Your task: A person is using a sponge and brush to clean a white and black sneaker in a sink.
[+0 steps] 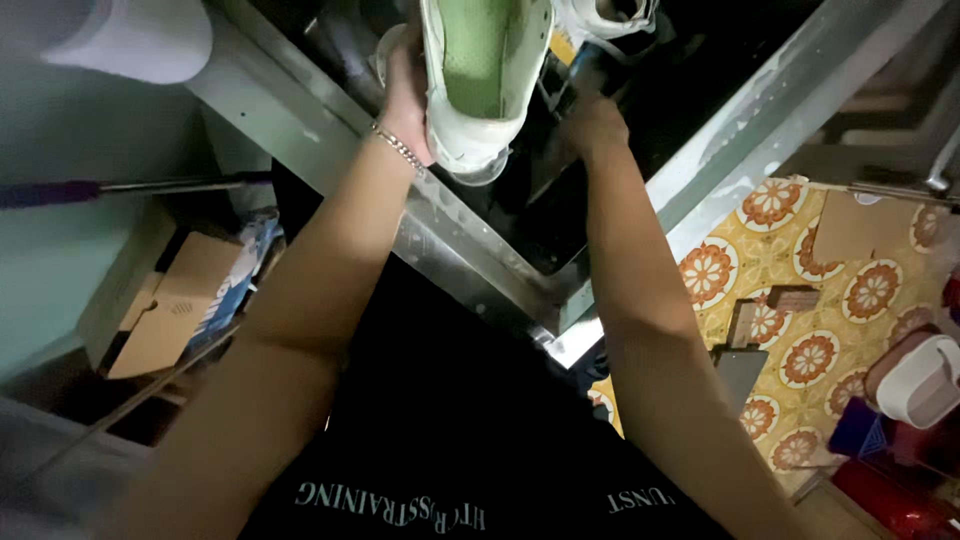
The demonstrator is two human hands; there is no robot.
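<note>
Down at the far left we see a smooth white rounded form (140, 40) against a pale green wall (60, 150), with a thin metal rod (170, 185) crossing it. Below that sits a flat piece of brown cardboard (165, 320), matte and creased, beside a blue and white printed carton (230, 290).

Moving right, our left hand (405, 105), a beaded metal bracelet (398, 148) at its wrist, is wrapped around the side of a white sneaker (480, 80), fingers curled on the far side and thumb edge against the rubber. The sneaker is held upright above the dark basin, its opening toward us, showing a pale green mesh insole and a rounded, wet-looking heel. The basin is a steel sink (460, 260) with a dull, streaked, flat rim and sharp corner.

Our right hand (595, 125) is lower in the sink, fingers bunched around something dark; we cannot tell what it grips. A second white shoe (605, 15) lies at the top edge, just past the held one.

Further right, the floor (800, 290) is tiled in yellow with round orange flower patterns. On it rest a cardboard scrap (860, 225), a white and pink plastic container (915, 380) and a red tub (890, 495); their contents are hidden.
</note>
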